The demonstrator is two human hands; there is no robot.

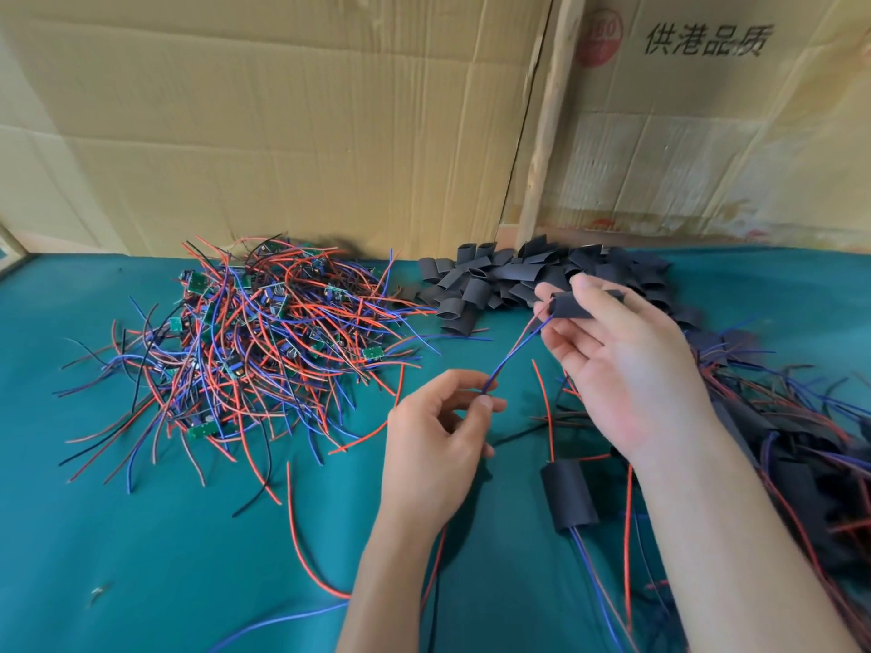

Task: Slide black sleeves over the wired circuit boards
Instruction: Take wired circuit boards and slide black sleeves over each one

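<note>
My right hand (617, 369) holds a black sleeve (572, 306) between thumb and fingers, raised above the table. A blue and a red wire (516, 353) run out of the sleeve's left end down to my left hand (438, 440), which pinches their ends. The board at the sleeve is hidden. A tangled pile of green circuit boards with red, blue and black wires (254, 332) lies at the left. Loose black sleeves (518, 280) are heaped at the back centre. One sleeved board (568, 494) lies on the cloth under my right forearm.
A teal cloth (141, 558) covers the table. Cardboard sheets (330, 124) stand along the back edge. A heap of sleeved boards with wires (801, 445) lies at the right. Stray red and blue wires (301, 549) lie near the front.
</note>
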